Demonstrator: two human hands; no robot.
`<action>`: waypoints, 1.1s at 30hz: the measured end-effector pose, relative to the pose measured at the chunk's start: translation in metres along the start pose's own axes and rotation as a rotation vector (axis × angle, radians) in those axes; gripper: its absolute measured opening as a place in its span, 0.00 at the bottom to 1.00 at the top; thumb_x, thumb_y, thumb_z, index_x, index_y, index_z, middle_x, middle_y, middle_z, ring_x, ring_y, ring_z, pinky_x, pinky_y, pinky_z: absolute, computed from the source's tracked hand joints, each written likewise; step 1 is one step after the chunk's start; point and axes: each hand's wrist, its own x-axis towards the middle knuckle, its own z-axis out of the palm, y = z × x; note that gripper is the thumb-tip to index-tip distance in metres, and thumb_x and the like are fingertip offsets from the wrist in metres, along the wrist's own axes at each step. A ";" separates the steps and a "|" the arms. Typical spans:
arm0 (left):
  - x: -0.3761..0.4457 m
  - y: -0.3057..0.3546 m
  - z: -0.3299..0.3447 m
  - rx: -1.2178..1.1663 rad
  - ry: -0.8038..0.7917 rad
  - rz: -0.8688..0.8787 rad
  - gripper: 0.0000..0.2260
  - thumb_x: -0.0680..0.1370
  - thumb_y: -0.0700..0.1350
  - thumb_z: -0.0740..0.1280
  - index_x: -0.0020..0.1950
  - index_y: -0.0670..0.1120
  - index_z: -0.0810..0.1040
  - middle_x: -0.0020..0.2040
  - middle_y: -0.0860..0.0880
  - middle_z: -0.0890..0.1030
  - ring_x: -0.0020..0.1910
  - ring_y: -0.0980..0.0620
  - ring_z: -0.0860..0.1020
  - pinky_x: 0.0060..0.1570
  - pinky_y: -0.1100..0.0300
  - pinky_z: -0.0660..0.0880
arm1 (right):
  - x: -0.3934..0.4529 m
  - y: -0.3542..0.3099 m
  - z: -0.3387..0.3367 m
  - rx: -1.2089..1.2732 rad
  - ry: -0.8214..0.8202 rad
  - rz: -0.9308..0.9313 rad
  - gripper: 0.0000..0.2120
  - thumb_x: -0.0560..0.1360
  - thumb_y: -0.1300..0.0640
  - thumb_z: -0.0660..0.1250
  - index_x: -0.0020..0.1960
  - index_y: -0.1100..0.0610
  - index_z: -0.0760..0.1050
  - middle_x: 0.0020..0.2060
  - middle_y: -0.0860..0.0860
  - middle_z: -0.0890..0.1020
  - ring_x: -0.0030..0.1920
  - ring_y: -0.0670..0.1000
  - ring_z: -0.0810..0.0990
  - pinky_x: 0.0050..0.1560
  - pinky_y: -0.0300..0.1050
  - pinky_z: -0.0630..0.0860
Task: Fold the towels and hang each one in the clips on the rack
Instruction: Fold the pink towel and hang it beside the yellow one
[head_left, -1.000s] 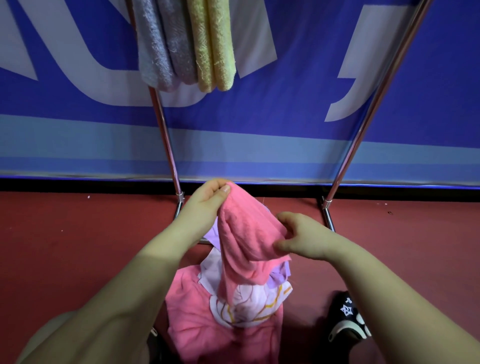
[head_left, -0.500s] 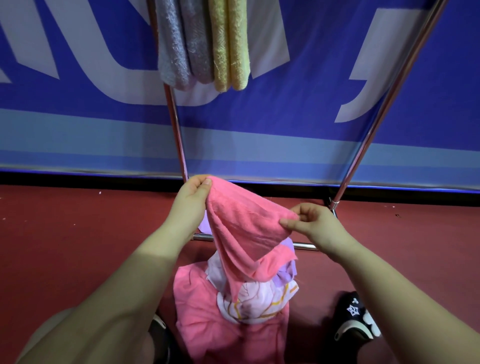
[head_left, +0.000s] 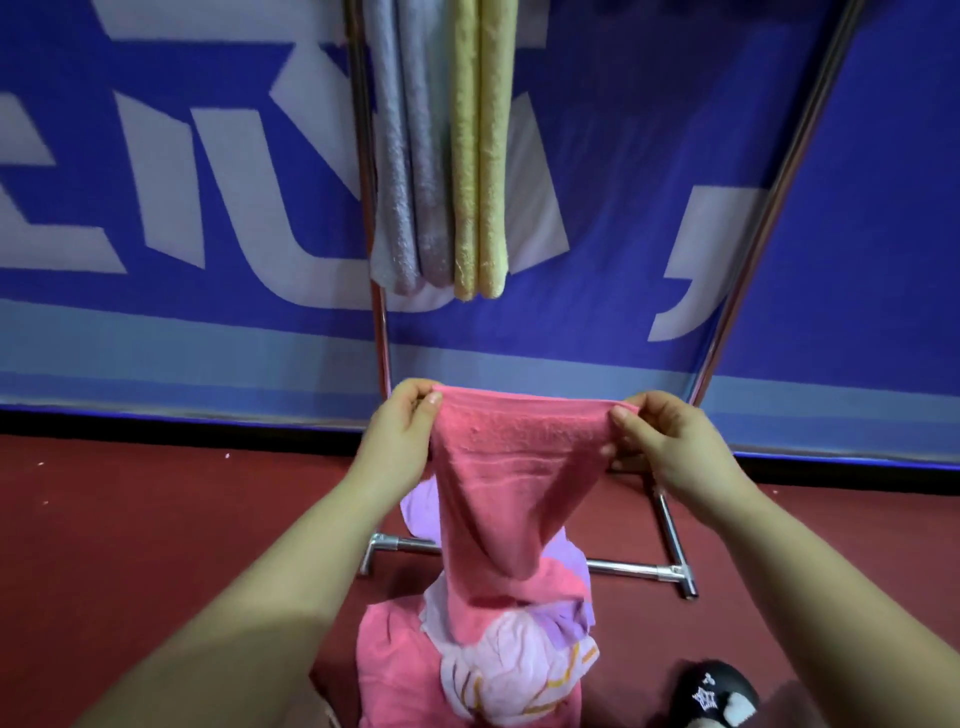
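Observation:
A pink towel (head_left: 511, 467) hangs stretched between my two hands, its top edge level and its lower part narrowing down to the pile below. My left hand (head_left: 400, 431) pinches the towel's left top corner, and my right hand (head_left: 670, 441) pinches the right top corner. A grey towel (head_left: 410, 156) and a yellow towel (head_left: 480, 156) hang folded from the top of the metal rack (head_left: 371, 182); the clips are out of view. On the floor under my hands lies a pile of towels (head_left: 467, 660), pink, white and lilac.
The rack's chrome base bars (head_left: 670, 535) lie on the red floor behind the pile, and its right pole (head_left: 769, 208) slants up. A blue and white banner (head_left: 156, 208) stands just behind. A black shoe (head_left: 717, 691) shows at bottom right.
My hands have moved apart and spread the pink towel's top edge flat. The view has tilted up, so more of the hanging towels shows.

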 end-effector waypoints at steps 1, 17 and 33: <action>0.006 0.019 -0.005 0.009 0.032 0.033 0.04 0.80 0.42 0.58 0.50 0.46 0.73 0.42 0.51 0.77 0.42 0.53 0.73 0.46 0.59 0.69 | 0.002 -0.021 -0.004 0.014 0.006 -0.038 0.09 0.77 0.65 0.62 0.38 0.59 0.72 0.26 0.50 0.78 0.26 0.43 0.78 0.34 0.37 0.78; 0.038 0.252 -0.094 -0.015 0.001 0.108 0.14 0.81 0.48 0.53 0.50 0.45 0.76 0.43 0.45 0.76 0.42 0.49 0.73 0.49 0.50 0.73 | -0.029 -0.255 -0.057 -0.004 0.124 -0.413 0.09 0.74 0.57 0.69 0.36 0.55 0.73 0.30 0.48 0.78 0.30 0.44 0.76 0.35 0.37 0.75; -0.048 0.153 -0.059 -0.550 -0.145 -0.391 0.10 0.80 0.39 0.58 0.47 0.43 0.79 0.38 0.49 0.82 0.39 0.55 0.79 0.38 0.65 0.78 | -0.053 -0.117 -0.027 0.128 0.045 0.062 0.10 0.73 0.61 0.69 0.36 0.58 0.70 0.28 0.51 0.74 0.25 0.43 0.75 0.26 0.35 0.75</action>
